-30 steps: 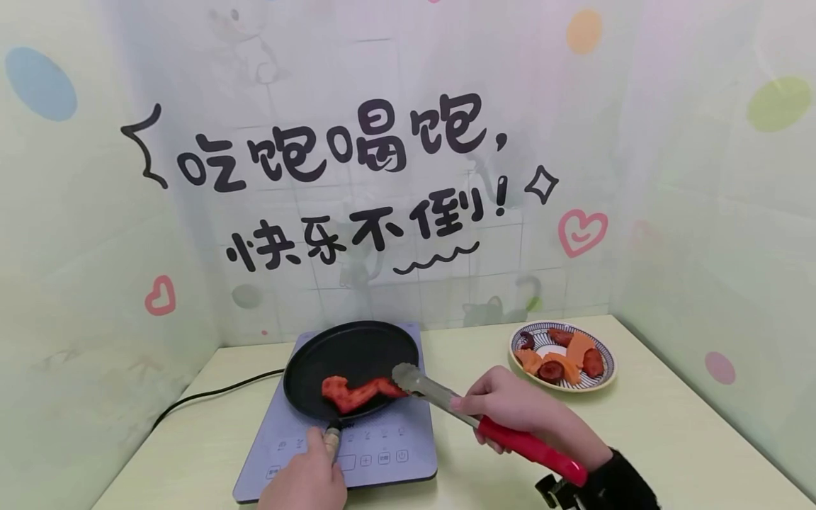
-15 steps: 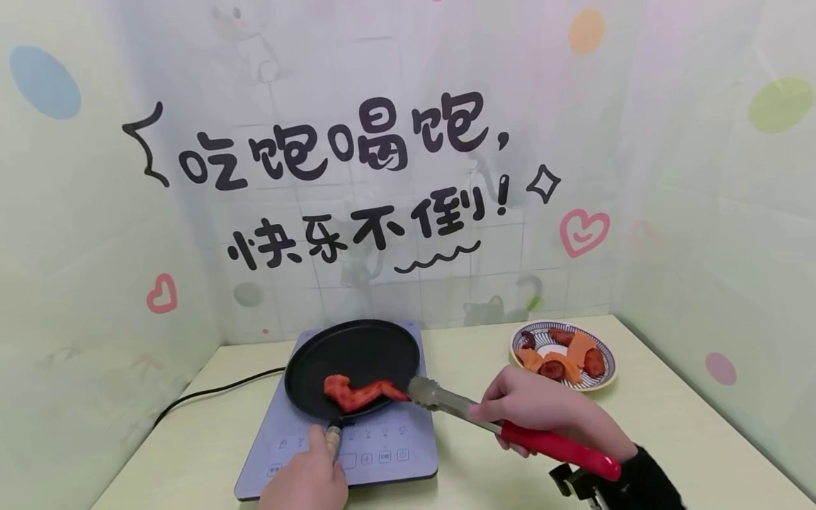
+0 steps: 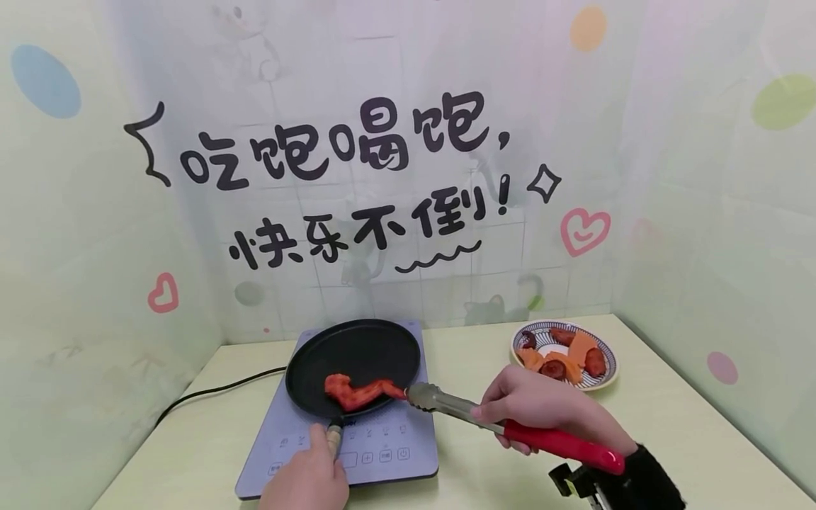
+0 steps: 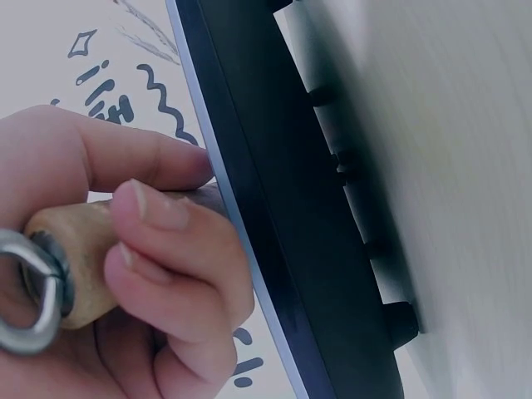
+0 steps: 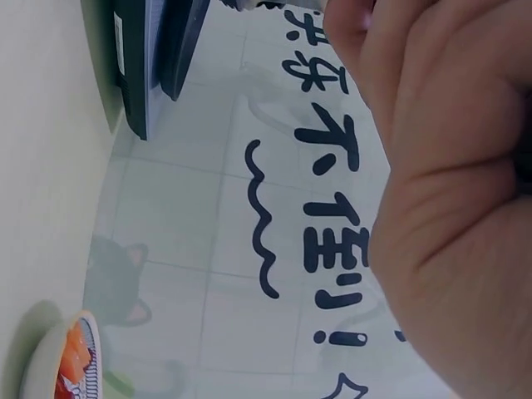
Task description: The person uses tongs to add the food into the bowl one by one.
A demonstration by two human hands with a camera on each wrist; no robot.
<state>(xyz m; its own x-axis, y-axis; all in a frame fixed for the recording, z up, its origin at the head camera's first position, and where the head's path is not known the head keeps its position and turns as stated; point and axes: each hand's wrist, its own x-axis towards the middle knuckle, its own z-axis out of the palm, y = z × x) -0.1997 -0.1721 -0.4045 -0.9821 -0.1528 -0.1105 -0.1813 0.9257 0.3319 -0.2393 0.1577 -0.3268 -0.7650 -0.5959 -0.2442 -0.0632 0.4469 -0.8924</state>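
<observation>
A flat black frying pan [image 3: 357, 354] sits on the induction cooker [image 3: 417, 464]. My left hand [image 3: 309, 478] grips its wooden handle [image 4: 79, 258], fingers curled round it in the left wrist view. In the pan's front part lies a reddish chicken wing [image 3: 357, 397], its thin tip reaching over the right rim. Held in my right hand [image 3: 532, 404] are metal tongs [image 3: 459, 406] with red grips. The tongs' head meets the wing's tip; whether it pinches the tip is unclear. The right wrist view shows mostly the back of that hand [image 5: 457, 208].
A patterned plate [image 3: 608, 372] with sausage pieces and orange slices stands at the back right of the table [image 3: 663, 425]. A black cord [image 3: 210, 391] runs left from the cooker. Printed wall sheets [image 3: 408, 297] enclose the back and both sides.
My right hand and the tongs have moved right, from over the wing to its tip at the rim, then slightly back left. The left hand, pan and wing stay nearly still.
</observation>
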